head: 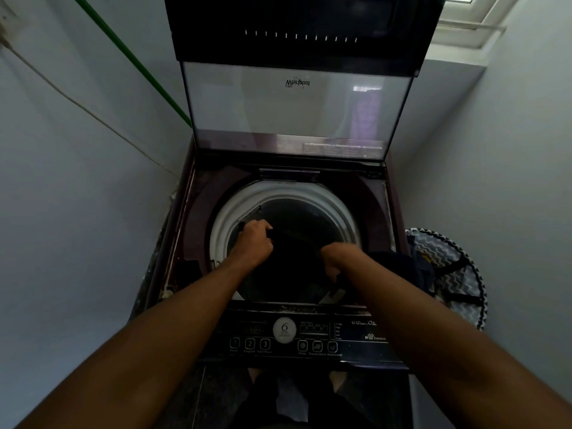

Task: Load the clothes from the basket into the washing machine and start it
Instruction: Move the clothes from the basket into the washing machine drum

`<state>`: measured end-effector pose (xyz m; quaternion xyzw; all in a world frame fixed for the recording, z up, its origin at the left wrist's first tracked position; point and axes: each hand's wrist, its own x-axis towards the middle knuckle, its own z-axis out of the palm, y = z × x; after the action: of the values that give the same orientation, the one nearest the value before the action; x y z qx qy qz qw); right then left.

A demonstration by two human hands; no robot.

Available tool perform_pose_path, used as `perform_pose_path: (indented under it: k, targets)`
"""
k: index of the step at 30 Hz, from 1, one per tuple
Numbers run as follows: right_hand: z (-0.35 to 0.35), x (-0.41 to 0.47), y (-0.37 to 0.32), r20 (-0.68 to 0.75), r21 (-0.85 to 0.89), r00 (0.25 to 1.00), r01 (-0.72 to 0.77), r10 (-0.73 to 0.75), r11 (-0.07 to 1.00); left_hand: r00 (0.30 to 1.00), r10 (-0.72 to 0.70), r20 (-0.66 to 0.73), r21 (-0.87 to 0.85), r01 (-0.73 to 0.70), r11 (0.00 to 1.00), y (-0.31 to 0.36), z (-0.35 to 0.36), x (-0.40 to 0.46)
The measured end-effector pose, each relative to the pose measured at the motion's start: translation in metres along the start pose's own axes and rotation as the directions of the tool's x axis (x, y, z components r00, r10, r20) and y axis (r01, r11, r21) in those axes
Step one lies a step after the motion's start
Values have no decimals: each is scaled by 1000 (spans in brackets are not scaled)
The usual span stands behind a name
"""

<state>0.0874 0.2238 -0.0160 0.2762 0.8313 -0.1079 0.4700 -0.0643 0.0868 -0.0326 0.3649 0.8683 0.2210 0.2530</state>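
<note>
Loading step: both hands' fingers [266, 227] curl around a dark cloth garment [297, 261] over the white-rimmed drum [223, 224]; next, release it below them.

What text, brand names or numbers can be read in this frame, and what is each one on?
"Whirlpool": on the glass of the raised lid, seen upside down.
"6": on the round white badge in the middle of the control panel.
"1", "2", "3": on three buttons at the panel's left.
Small captions under the buttons, the panel's right-hand lists and the sticker at the lid's base: too blurred to read.
</note>
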Motion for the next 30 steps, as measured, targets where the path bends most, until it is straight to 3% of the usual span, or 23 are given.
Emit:
perform_pose_path:
  k: [3, 7, 10, 13, 14, 15, 18, 19, 25, 30]
  targets:
    - [-4, -6, -5, -178, 139, 984, 54, -29, 989, 1000, -1, 12, -18, 1, 1000, 5, 3, 0]
    - [-32, -8, -24, -482, 442, 872, 157, 86, 883, 1000, -15, -7, -49, 14, 999, 8, 4, 1]
    - [-53, -6, -39, -468, 784, 859, 293, 210, 548, 999, -32, -39, -58, 29, 998, 4, 0, 1]
    - [-69, -2, -52, -455, 890, 855, 423, 250, 171, 996, -33, -85, -135, 21, 991, -2, -3, 0]
    - [-70, 2, -54, -448, 894, 855, 431, 262, 122, 994, -40, -99, -161, 24, 987, -4, -5, -1]
    - [-69, 4, -55, -449, 894, 854, 423, 264, 149, 993, -53, -103, -172, 35, 985, -5, -7, -1]
    - [-56, 13, -51, -433, 835, 878, 305, 205, 459, 997, -51, -54, -134, 43, 990, -9, -9, -2]
    - [-51, 14, -50, -423, 816, 883, 273, 205, 509, 998, -39, -42, -133, 33, 991, -9, -10, -2]
    - [-42, 4, -32, -505, 773, 811, 272, 297, 573, 997, 69, -26, -139, -72, 988, 9, -7, 1]
    - [-39, -25, 14, -655, 727, 623, 362, 429, 583, 974, 224, 19, -159, -218, 963, 56, 7, 7]
